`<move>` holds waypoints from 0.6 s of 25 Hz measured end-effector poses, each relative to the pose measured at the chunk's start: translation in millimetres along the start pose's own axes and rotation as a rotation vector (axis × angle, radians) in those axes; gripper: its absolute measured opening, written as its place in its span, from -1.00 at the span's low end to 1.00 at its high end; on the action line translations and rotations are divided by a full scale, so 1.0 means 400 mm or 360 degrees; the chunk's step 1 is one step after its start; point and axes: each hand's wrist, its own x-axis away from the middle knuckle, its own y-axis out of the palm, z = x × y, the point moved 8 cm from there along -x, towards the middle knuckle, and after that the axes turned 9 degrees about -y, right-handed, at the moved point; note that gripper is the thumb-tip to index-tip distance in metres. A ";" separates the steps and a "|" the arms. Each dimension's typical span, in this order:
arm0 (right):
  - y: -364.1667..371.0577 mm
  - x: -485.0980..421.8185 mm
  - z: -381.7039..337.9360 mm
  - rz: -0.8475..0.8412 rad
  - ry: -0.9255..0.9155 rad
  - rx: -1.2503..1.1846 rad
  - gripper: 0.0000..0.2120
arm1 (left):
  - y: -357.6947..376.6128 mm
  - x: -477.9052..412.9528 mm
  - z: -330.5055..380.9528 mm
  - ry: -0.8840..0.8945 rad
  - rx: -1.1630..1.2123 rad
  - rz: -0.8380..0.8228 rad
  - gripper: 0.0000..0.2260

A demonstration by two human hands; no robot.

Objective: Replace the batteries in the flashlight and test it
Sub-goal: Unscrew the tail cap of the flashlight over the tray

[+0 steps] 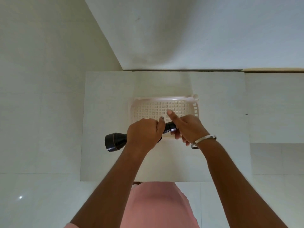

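Note:
A black flashlight (116,141) is held level above the white table, its wide head pointing left. My left hand (144,133) grips the barrel, hiding its middle. My right hand (186,127) holds the tail cap (171,126) at the right end, fingers curled round it from below, thumb raised straight above it. A silver bangle sits on the right wrist. No batteries show.
A cream perforated plastic basket (164,105) lies on the small white table (107,112) just behind my hands. The table stands against a white wall, with pale floor tiles to the left and right. My pink clothing fills the bottom of the view.

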 end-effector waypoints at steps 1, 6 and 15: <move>0.009 -0.006 0.000 -0.0026 0.0015 0.0059 -0.37 | 0.003 0.003 -0.003 -0.0006 0.0010 0.0000 -0.52; 0.047 0.006 -0.024 -0.0401 -0.0263 -0.0579 -0.89 | 0.031 0.002 -0.065 -0.0207 0.0194 -0.0184 -0.49; 0.052 0.012 0.030 -0.0266 0.0014 -0.0554 -0.73 | 0.038 -0.013 -0.040 -0.0089 0.0001 -0.0132 -0.51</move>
